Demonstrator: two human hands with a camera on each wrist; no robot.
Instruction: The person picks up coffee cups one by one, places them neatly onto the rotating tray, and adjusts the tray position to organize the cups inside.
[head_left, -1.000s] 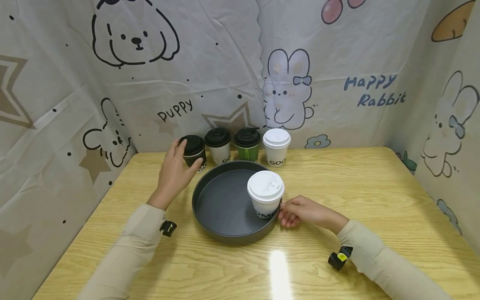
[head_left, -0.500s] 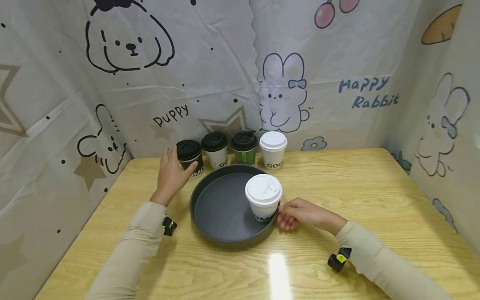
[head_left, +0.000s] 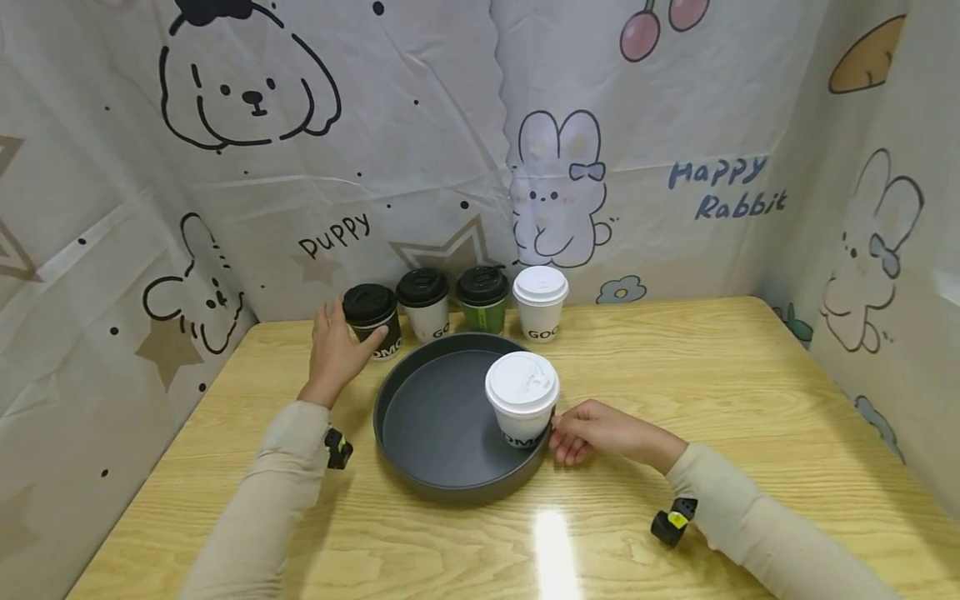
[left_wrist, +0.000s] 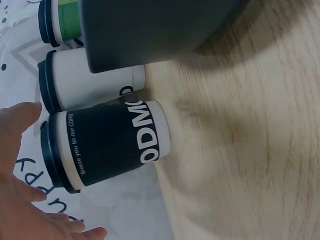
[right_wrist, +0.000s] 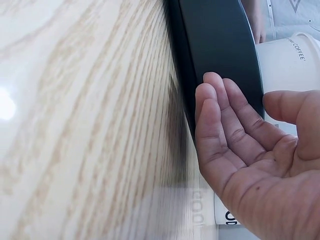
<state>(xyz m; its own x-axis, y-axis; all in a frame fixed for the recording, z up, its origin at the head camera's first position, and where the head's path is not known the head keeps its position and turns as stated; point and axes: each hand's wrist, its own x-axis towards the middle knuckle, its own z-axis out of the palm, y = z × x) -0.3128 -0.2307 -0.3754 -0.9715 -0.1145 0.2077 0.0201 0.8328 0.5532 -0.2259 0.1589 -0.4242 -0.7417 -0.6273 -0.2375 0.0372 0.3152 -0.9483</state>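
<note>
My left hand (head_left: pixel 335 354) is spread beside a black paper cup (head_left: pixel 386 340) with a black lid, at the left end of a row. In the left wrist view, thumb and fingers stand around the lid side of this black cup (left_wrist: pixel 110 145), with a gap visible. My right hand (head_left: pixel 600 433) holds the near right rim of a round dark grey pan (head_left: pixel 465 493). The right wrist view has its thumb at the rim and curled fingers against the outer wall. A white lidded cup (head_left: pixel 522 396) stands upright inside the pan, at its right side.
Behind the pan stand a white cup with black lid (head_left: pixel 427 319), a green cup (head_left: pixel 486 317) and a white cup with white lid (head_left: pixel 541 312). A printed cloth (head_left: pixel 420 133) backs the wooden table (head_left: pixel 675 367).
The left hand has lowered slightly and its thumb lies more in front of the black cup. The head view has shifted a little. The right hand stays at the pan's rim.
</note>
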